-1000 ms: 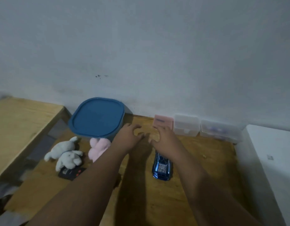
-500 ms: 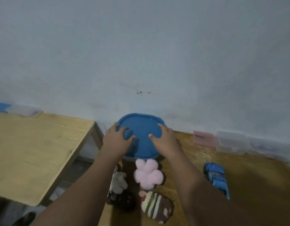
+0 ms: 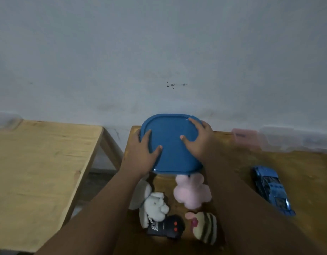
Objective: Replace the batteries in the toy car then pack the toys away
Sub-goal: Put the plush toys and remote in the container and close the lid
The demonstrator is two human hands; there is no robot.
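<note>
A blue-lidded container (image 3: 171,144) stands at the back of the wooden table (image 3: 297,173), against the wall. My left hand (image 3: 144,153) grips the lid's left edge and my right hand (image 3: 199,138) grips its right edge, thumbs lying on top. The shiny blue toy car (image 3: 271,188) lies on the table to the right, apart from both hands. In front of the container sit a pink plush (image 3: 192,192), a white plush (image 3: 153,207), a striped plush (image 3: 205,229) and a black remote (image 3: 168,229).
A second wooden table (image 3: 39,172) stands to the left, separated by a gap. Small clear and pink plastic boxes (image 3: 245,135) line the wall at the back right. The wall runs directly behind the container.
My hands left the spot above the car, moved left to the blue lid and spread to its two edges. The view swung left and down.
</note>
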